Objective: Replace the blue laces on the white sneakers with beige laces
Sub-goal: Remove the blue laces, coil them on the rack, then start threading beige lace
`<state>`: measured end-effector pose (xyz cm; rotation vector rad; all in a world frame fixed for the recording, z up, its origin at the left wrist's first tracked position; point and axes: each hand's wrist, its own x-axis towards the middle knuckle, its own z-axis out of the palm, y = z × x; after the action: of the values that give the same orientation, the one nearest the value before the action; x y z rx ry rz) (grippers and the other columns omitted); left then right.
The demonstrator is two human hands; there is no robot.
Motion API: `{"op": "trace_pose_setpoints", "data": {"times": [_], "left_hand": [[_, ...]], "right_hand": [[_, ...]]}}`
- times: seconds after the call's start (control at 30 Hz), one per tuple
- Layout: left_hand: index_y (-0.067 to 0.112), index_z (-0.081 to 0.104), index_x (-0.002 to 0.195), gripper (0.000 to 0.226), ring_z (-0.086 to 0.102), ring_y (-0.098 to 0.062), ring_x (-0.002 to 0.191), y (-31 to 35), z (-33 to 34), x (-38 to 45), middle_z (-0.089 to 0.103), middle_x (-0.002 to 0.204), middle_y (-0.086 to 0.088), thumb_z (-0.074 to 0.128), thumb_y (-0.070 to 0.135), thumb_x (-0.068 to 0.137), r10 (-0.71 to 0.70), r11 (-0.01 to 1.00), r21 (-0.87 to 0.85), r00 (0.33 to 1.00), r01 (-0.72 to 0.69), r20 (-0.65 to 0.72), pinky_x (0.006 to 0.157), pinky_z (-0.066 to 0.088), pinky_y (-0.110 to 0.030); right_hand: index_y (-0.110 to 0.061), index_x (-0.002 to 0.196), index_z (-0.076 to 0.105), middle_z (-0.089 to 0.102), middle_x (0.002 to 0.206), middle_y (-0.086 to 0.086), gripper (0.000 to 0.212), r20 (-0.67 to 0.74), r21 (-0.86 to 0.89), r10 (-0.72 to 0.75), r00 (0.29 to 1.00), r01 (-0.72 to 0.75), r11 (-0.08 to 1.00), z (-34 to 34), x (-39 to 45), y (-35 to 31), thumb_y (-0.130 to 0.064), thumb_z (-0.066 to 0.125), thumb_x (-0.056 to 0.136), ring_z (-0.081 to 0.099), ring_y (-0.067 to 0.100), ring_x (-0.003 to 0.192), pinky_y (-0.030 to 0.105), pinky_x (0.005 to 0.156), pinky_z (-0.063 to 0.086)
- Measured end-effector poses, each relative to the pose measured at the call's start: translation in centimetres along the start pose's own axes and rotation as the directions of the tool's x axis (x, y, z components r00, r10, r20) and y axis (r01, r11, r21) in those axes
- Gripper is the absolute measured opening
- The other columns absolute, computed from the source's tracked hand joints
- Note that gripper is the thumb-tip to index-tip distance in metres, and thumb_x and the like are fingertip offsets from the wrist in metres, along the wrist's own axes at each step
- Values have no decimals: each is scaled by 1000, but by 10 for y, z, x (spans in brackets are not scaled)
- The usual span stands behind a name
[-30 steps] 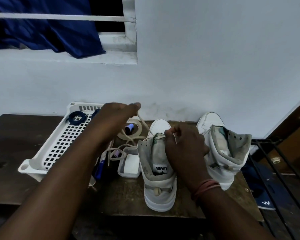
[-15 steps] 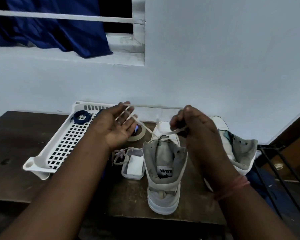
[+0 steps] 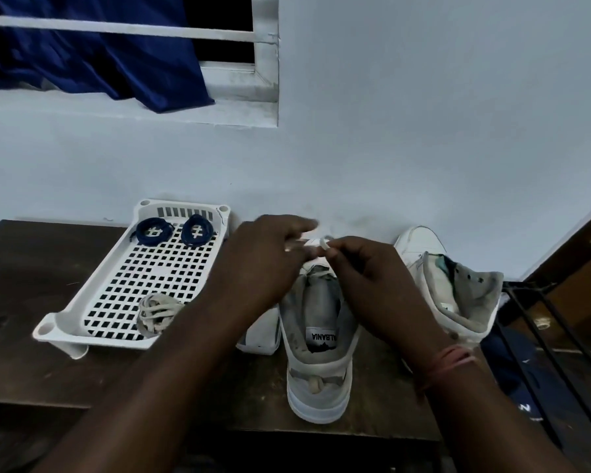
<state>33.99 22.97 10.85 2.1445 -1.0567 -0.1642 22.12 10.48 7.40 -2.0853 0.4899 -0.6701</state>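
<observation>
A dark wooden worktop (image 3: 31,268) runs along a pale wall, and at its left part sits a white perforated tray (image 3: 93,295), tilted toward the wall. In the tray's far end lie two coiled blue laces (image 3: 153,231), side by side and just apart. At the tray's near right corner rests a bundled beige lace (image 3: 157,314), partly hidden by the left forearm.

The left hand (image 3: 253,264) hovers over the middle of the worktop, back of the hand up, with its fingers (image 3: 297,224) stretched toward the right hand; a pale strand shows blurred beneath them, and whether they grip it cannot be told. Below that hand a small white box (image 3: 260,332) stands just beside the nearer sneaker.

The nearer white sneaker (image 3: 321,353) stands upright, heel toward the camera, its grey tongue label readable. A beige lace end (image 3: 322,243) rises from its upper eyelets to the right hand (image 3: 365,285), whose thumb and forefinger pinch the strand just above the shoe's toe. A reddish thread band circles that wrist.

Further right the second white sneaker (image 3: 458,288) stands against the wall, unlaced, its collar gaping open. Beyond the worktop's right edge a black metal rack (image 3: 553,336) slants downward.
</observation>
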Motion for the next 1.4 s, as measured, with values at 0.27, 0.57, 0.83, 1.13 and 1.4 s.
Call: {"op": "trace_pose_setpoints", "data": {"times": [0.27, 0.57, 0.83, 1.13, 1.4], "left_hand": [[32, 82, 88, 14, 67, -6, 72, -24, 4, 8, 75, 73, 11, 70, 36, 90, 195, 976, 130, 969, -177, -149, 75, 46, -17], [31, 71, 128, 50, 56, -4, 122, -20, 9, 6, 69, 129, 11, 64, 9, 84, 118, 991, 72, 989, -111, -89, 110, 39, -26], [36, 79, 107, 29, 72, -8, 91, -13, 25, 6, 79, 96, 12, 60, 23, 91, 235, 972, 39, 968, -232, -84, 86, 58, -39], [25, 74, 94, 14, 65, -6, 84, -11, 52, 10, 73, 86, 9, 61, 26, 98, -13, 1000, 10, 999, 13, -37, 77, 47, -28], [24, 79, 97, 17, 66, -15, 94, -23, 65, 7, 74, 96, 3, 66, 35, 95, -2, 975, 222, 997, -14, 71, 79, 43, -28]], "right_hand": [[-19, 80, 79, 71, 67, 1, 16, -37, 123, 148, 988, -142, 982, -9, 2, 6, -27, 73, 92, 60, 6, 59, 27, 60, 46], [-17, 99, 73, 76, 78, -6, 30, -19, 168, 189, 982, -184, 969, 0, 3, 8, 4, 52, 97, 64, 9, 67, 25, 66, 49], [-13, 83, 66, 73, 71, 4, 26, -174, 186, 219, 960, -186, 965, 1, 3, 10, -29, 86, 80, 69, 15, 65, 31, 63, 53], [1, 79, 77, 72, 75, 21, 22, -3, 76, 564, 825, -563, 823, 8, 1, 38, -20, 75, 85, 57, 16, 66, 30, 64, 45], [7, 105, 72, 67, 90, 13, 29, 118, 119, 679, 725, -689, 715, 4, 4, 59, -15, 67, 87, 62, 25, 81, 40, 78, 57]]}}
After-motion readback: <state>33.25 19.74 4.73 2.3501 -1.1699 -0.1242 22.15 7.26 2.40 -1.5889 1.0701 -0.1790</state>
